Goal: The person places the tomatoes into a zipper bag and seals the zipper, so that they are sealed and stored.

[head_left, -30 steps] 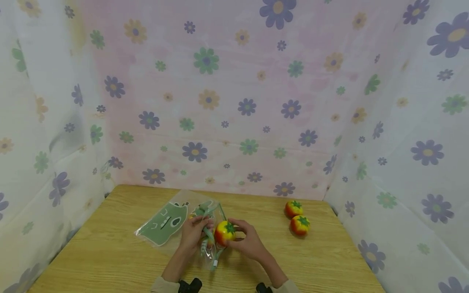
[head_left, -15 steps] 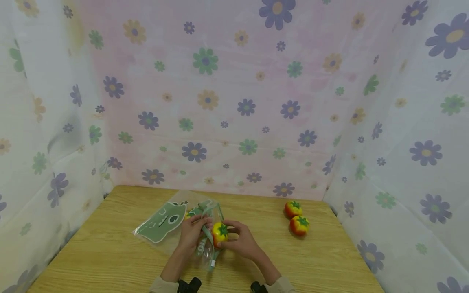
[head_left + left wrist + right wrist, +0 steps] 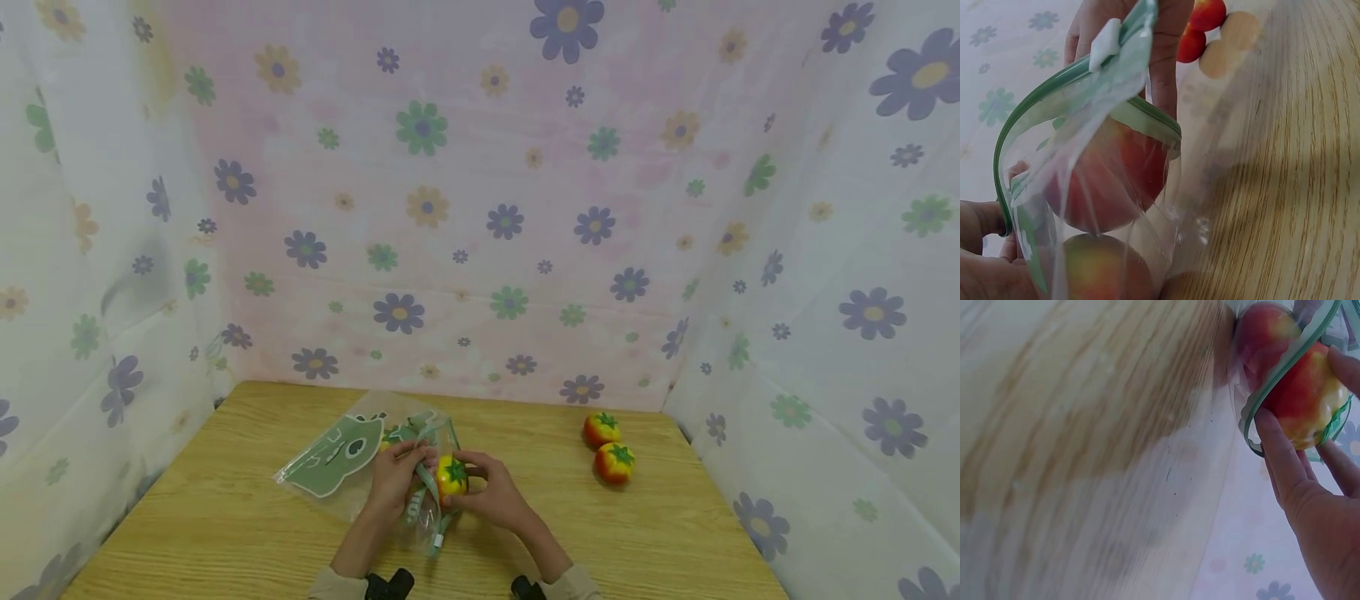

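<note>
A clear zip bag (image 3: 341, 454) with a green cartoon face and a green zip rim (image 3: 1029, 103) lies on the table, its mouth spread open toward the right. My left hand (image 3: 392, 483) pinches the rim on the left side. At the mouth, my right hand (image 3: 497, 493) holds a red-and-yellow toy tomato (image 3: 452, 475) with a green leafy top, fingers and thumb around it. The right wrist view has this tomato (image 3: 1310, 394) partly inside the rim. Beneath it, another tomato (image 3: 1107, 269) sits inside the bag, blurred by the plastic.
Two more toy tomatoes, a rear one (image 3: 601, 428) and a front one (image 3: 614, 463), sit together at the right of the wooden table (image 3: 660, 533). Flowered cloth (image 3: 465, 250) walls the table at the back and both sides.
My right hand has moved left with the tomato, bringing it into the bag's mouth. Over the last half second it has hardly moved. My left hand stays on the rim.
</note>
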The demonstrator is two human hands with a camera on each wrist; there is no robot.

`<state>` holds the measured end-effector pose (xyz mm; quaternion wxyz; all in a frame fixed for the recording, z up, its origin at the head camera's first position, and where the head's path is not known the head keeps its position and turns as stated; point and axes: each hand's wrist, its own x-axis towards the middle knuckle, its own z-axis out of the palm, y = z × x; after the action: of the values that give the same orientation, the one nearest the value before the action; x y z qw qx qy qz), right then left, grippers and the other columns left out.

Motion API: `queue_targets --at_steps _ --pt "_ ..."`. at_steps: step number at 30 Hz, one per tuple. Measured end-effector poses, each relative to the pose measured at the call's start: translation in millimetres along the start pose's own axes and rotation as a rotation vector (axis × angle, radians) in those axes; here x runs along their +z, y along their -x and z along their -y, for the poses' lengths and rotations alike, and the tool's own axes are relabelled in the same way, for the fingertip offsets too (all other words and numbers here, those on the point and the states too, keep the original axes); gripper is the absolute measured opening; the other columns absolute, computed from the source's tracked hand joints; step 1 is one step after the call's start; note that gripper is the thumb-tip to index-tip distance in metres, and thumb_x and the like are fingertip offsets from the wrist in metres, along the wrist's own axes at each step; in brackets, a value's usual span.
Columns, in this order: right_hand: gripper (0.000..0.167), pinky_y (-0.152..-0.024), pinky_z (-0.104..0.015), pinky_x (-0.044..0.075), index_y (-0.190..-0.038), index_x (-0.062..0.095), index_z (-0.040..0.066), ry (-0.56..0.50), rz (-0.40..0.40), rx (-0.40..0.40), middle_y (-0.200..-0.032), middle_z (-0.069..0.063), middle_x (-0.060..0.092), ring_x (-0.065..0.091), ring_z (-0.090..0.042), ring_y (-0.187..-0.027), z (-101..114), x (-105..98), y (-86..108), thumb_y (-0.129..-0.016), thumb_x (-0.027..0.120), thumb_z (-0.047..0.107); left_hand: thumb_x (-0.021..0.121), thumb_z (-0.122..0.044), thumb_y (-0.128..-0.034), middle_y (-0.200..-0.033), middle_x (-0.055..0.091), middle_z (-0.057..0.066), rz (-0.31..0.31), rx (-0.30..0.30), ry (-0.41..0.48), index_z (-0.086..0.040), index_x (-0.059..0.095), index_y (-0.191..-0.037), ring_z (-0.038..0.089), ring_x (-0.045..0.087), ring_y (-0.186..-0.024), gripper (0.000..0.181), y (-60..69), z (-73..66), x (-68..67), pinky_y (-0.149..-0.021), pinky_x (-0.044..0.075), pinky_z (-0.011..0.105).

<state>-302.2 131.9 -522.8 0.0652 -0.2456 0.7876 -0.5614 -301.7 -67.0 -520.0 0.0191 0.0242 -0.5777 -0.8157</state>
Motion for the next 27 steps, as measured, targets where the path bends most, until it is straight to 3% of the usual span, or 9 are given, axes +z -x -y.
queue_targets --at_steps 10,27 --pt "0.062 -0.09 -0.038 0.06 -0.146 0.053 0.004 -0.023 0.024 0.013 -0.151 -0.022 0.045 0.05 -0.048 -0.131 -1.1 -2.7 1.4 -0.089 0.077 0.008 0.058 -0.005 -0.1037 -0.093 0.077 0.008 -0.013 0.004 -0.008 0.019 0.056 -0.126 0.01 0.071 -0.078 0.033 -0.1 0.4 0.9 -0.073 0.061 0.022" --pt "0.062 -0.088 -0.036 0.06 -0.144 0.054 0.0 0.022 0.019 -0.019 -0.149 -0.022 0.05 0.056 -0.044 -0.126 -4.7 -4.5 -0.6 -0.089 0.08 0.009 0.057 -0.001 -0.1024 -0.094 0.076 0.011 -0.004 -0.008 0.02 0.02 0.056 -0.124 0.012 0.072 -0.078 0.03 1.2 -0.4 1.1 -0.073 0.062 0.024"
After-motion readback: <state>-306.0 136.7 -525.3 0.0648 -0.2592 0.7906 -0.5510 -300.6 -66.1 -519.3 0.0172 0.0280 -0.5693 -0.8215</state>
